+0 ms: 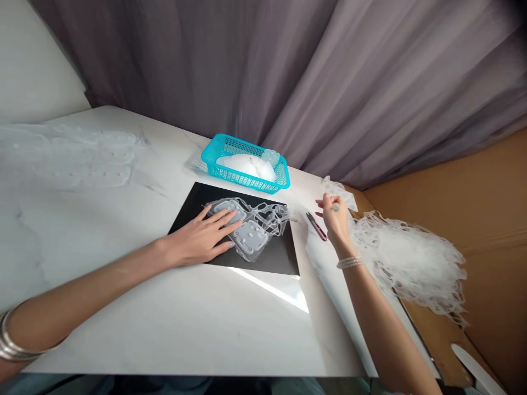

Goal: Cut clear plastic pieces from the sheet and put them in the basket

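Note:
My left hand (208, 233) lies flat, fingers spread, on a translucent moulded sheet (252, 237) with rounded rectangular panels and small raised bumps. Lacy see-through trimmings (274, 215) stick out from the sheet's right side. Both rest on a black mat (272, 263). To the right of the mat, my right hand (335, 215) is raised with its fingers curled in; whatever they may hold is hidden. Just left of that hand is a pair of pink-handled thread snips (317, 227). Behind the fingers sits a translucent scrap (341, 193).
A turquoise basket (247, 184) at the back holds white material and a clear piece. A big heap of lacy translucent offcuts (411, 260) spreads over the right edge. Clear sheets (66, 156) lie at the far left of the white table (185, 323). A grey curtain (206, 66) hangs behind.

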Action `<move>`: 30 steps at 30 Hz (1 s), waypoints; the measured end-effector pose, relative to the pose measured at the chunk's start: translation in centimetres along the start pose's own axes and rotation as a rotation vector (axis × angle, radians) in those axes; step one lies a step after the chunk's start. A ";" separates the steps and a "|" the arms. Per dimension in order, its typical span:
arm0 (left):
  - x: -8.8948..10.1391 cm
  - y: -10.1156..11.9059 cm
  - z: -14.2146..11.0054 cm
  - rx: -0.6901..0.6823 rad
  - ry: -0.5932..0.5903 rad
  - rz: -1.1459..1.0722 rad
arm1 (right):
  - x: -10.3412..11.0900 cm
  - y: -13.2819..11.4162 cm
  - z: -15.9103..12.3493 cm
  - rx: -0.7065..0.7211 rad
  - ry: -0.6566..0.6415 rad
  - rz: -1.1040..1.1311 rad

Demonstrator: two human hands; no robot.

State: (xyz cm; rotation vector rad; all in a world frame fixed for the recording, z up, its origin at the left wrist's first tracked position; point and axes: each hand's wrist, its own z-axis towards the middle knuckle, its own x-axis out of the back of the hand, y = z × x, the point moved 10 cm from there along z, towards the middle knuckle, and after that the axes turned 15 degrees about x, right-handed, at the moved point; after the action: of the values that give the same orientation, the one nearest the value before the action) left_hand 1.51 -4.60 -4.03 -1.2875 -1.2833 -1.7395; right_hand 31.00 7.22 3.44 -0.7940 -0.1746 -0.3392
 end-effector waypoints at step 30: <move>-0.6 3.3 -3.8 -0.007 -0.045 -0.325 | -14.8 -13.7 -11.4 0.143 -0.759 -0.186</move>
State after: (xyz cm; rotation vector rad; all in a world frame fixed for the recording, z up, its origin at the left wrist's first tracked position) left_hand 3.26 -9.33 -3.71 -1.1769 -1.5844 -1.9438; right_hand 12.58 -6.57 0.59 -0.7345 -0.9785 -0.1821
